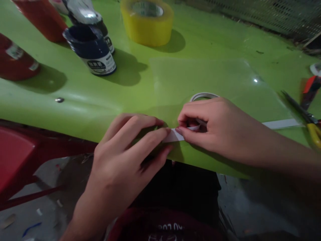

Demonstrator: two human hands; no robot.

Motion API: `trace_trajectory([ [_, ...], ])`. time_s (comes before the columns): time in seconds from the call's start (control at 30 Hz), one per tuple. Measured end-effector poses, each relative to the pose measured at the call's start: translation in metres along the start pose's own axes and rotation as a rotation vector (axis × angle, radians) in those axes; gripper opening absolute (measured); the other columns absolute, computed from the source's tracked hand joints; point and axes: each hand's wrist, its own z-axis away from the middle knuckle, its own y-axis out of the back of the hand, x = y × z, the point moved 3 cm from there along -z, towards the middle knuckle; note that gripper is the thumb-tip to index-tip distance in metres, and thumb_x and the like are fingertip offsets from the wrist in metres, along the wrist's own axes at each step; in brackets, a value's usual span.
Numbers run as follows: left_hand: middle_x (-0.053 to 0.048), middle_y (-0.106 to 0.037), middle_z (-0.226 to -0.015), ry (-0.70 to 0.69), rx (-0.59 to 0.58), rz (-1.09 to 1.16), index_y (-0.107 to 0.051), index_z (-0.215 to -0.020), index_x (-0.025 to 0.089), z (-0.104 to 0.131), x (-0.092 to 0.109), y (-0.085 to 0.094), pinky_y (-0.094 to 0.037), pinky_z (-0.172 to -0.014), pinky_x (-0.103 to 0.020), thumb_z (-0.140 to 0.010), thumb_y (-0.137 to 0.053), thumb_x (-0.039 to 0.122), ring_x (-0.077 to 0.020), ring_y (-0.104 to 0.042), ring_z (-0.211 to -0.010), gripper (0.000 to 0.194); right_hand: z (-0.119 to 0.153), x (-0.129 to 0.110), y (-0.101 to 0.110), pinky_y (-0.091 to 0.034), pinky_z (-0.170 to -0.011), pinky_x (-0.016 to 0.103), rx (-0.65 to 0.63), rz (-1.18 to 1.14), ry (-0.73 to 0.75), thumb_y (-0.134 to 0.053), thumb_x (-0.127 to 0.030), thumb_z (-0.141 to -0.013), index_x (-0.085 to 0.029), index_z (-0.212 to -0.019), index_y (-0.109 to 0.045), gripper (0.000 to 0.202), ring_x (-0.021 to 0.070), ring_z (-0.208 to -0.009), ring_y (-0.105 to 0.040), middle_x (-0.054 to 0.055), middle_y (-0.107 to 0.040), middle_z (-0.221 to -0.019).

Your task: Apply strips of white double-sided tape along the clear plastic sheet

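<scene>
A short white strip (175, 135) lies near the green table's front edge, between my hands. My left hand (130, 150) is bent over its left end, index fingertip and thumb close together on the strip. Thumb and index finger of my right hand (213, 127) pinch at the strip's right part. Just behind the right hand is a thin white ring of tape (204, 95), partly hidden by that hand. A clear sheet (200, 75) lies flat behind it. Another white strip (281, 124) extends to the right, past my right wrist.
On the green table (100, 97) stand a dark blue jar (92, 50), a yellow tape roll (150, 25) and red bottles (16, 58) at the left. Scissors with yellow handles (314, 134) lie at the right edge. A red stool (15, 157) is at the lower left.
</scene>
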Motion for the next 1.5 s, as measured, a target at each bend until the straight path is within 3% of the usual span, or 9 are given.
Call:
trace_trajectory([
  [0.3,-0.005,-0.068,-0.115,-0.060,0.057,0.006,-0.073,-0.114,0.024,0.0049,-0.0026,-0.0007,-0.054,-0.092,-0.042,-0.085,-0.074,0.008,-0.0224,-0.062,-0.105,0.032,-0.0002,-0.0025,0.0010,-0.029,-0.062,0.031,-0.014,0.011,-0.023,-0.064,-0.023,-0.085,-0.019,-0.075,-0.067,0.012,0.0132,-0.067,-0.049,-0.001,-0.064,-0.072],
  [0.9,-0.004,-0.072,-0.114,-0.060,0.108,0.009,-0.072,-0.110,0.020,0.0074,-0.0009,0.0013,-0.060,-0.095,-0.042,-0.081,-0.078,0.007,-0.0229,-0.066,-0.112,0.032,0.0020,-0.0007,0.0002,-0.029,-0.063,0.030,0.017,0.008,0.004,-0.063,-0.022,-0.085,-0.020,-0.074,-0.066,0.011,0.0132,-0.067,-0.049,-0.001,-0.064,-0.072],
  [1.17,-0.002,-0.072,-0.112,0.015,0.092,0.011,-0.067,-0.111,0.024,0.0029,-0.0021,0.0019,-0.058,-0.096,-0.042,-0.090,-0.071,0.015,-0.0215,-0.067,-0.107,0.023,0.0013,-0.0019,0.0006,-0.029,-0.061,0.030,0.011,0.003,-0.021,-0.065,-0.022,-0.083,-0.020,-0.074,-0.067,0.010,0.0130,-0.067,-0.049,-0.001,-0.065,-0.072],
  [1.33,-0.009,-0.067,-0.116,-0.090,0.044,-0.070,-0.067,-0.110,0.017,0.0062,0.0011,-0.0028,-0.055,-0.096,-0.043,-0.088,-0.070,0.009,-0.0241,-0.063,-0.109,0.024,0.0011,-0.0039,0.0035,-0.029,-0.061,0.030,0.010,0.032,-0.017,-0.065,-0.024,-0.085,-0.019,-0.076,-0.067,0.011,0.0130,-0.066,-0.049,0.000,-0.064,-0.072],
  [1.5,-0.010,-0.067,-0.115,-0.085,0.021,-0.091,-0.067,-0.105,0.016,0.0060,0.0029,-0.0051,-0.054,-0.097,-0.044,-0.089,-0.068,0.008,-0.0256,-0.063,-0.111,0.018,0.0033,-0.0056,0.0069,-0.029,-0.061,0.029,-0.043,0.076,-0.035,-0.063,-0.029,-0.091,-0.022,-0.085,-0.067,0.010,0.0143,-0.068,-0.053,-0.001,-0.067,-0.075],
])
